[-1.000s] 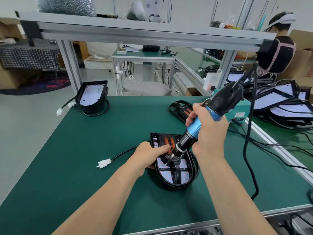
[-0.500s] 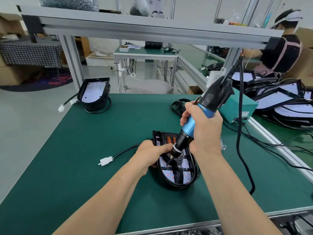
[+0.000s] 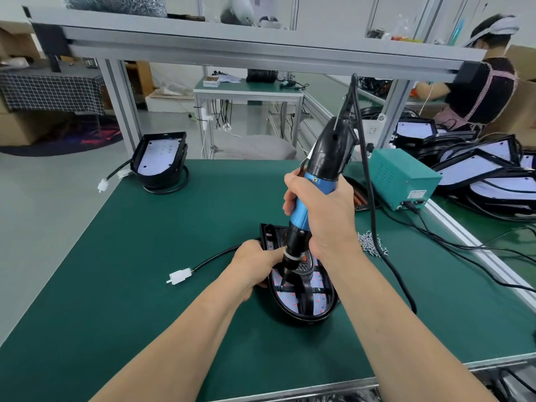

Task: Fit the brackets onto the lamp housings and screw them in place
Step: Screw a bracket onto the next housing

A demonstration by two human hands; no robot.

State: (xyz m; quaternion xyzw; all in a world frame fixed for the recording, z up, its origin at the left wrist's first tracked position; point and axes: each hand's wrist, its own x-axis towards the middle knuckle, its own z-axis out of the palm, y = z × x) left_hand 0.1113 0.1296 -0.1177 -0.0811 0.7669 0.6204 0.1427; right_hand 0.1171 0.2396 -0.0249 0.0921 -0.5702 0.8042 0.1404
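Under the right hand (image 3: pixel 324 219), a housing (image 3: pixel 316 314) lies open side up on the green worktop (image 3: pixel 145 285). A black bracket (image 3: pixel 308 294) lies across its lit board. The right fingers (image 3: pixel 290 190) are clenched round the blue grip of a driver (image 3: pixel 324 169), held nearly upright. Its bit meets the housing just beside the left fingers (image 3: pixel 274 253). The left hand (image 3: pixel 252 265) grips the housing at its left edge, fingers curled over the rim. Whether they also touch the bracket cannot be told.

Left of the left fingers, a white connector (image 3: pixel 179 276) lies on a black cable (image 3: pixel 214 258) running to the housing. Right of the right fingers is a heap of loose screws (image 3: pixel 367 243), with a green power box (image 3: pixel 403 178) behind it. Well beyond the left fingers, a second housing (image 3: pixel 161 158) stands at the far corner. More housings (image 3: pixel 487 172) are stacked far right.
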